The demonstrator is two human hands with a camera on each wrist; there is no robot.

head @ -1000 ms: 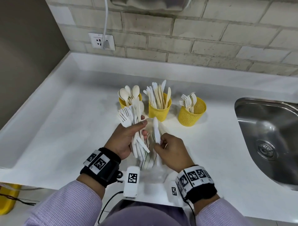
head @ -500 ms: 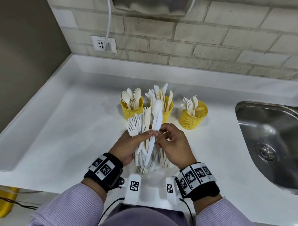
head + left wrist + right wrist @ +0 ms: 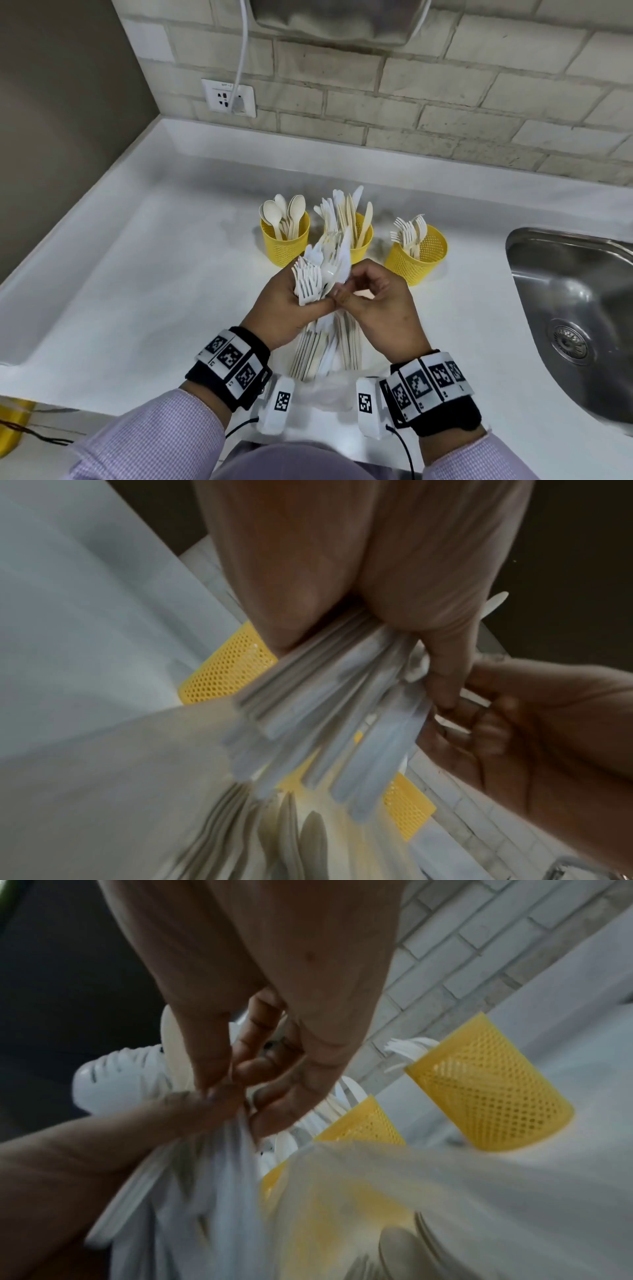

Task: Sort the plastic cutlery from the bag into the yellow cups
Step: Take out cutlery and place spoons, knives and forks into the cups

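My left hand (image 3: 294, 308) grips a fanned bundle of white plastic cutlery (image 3: 318, 270), fork heads up, just in front of the cups. The right hand (image 3: 346, 291) pinches a white piece at the bundle's right edge, its fingertips against my left thumb. Three yellow mesh cups stand behind: the spoon cup (image 3: 286, 245), the knife cup (image 3: 363, 236) and the fork cup (image 3: 416, 257). A clear bag (image 3: 325, 390) with more cutlery lies under my wrists. The left wrist view shows the gripped handles (image 3: 325, 696). In the right wrist view the pinching fingers (image 3: 240, 1069) are blurred.
A steel sink (image 3: 575, 308) is set into the white counter (image 3: 137, 291) on the right. A brick wall with a socket (image 3: 227, 97) and a hanging cable runs along the back. The counter's raised left edge meets a dark wall.
Both hands rose and moved toward the cups with the bundle. The white piece my right hand held upright now lies against the bundle under my left thumb.
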